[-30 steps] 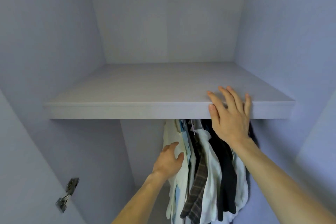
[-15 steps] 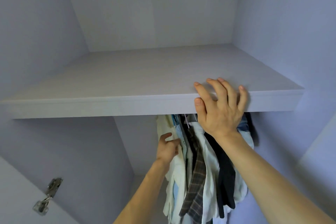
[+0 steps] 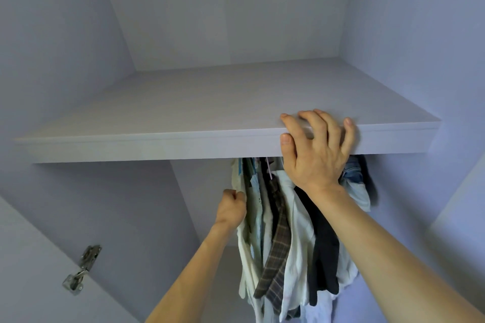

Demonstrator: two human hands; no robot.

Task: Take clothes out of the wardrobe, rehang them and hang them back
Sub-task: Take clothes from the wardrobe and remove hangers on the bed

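Lilac wardrobe (image 3: 236, 21) interior: right hand (image 3: 317, 157) grips flat lilac shelf (image 3: 157, 147) edge, fingers curled over; left hand (image 3: 232, 208) fisted, pinching cream hanging garment (image 3: 244, 257) near dark plaid garment (image 3: 278, 252).

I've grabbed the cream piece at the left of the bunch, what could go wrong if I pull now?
The left hand grips the cream garment by its cloth, not its hanger, so pulling may slip it off. The clothes hang tightly packed; the pale blue garment next to it could get dragged along. The shelf, gripped by the right hand, hides the hanger hooks, so unhooking would be blind.
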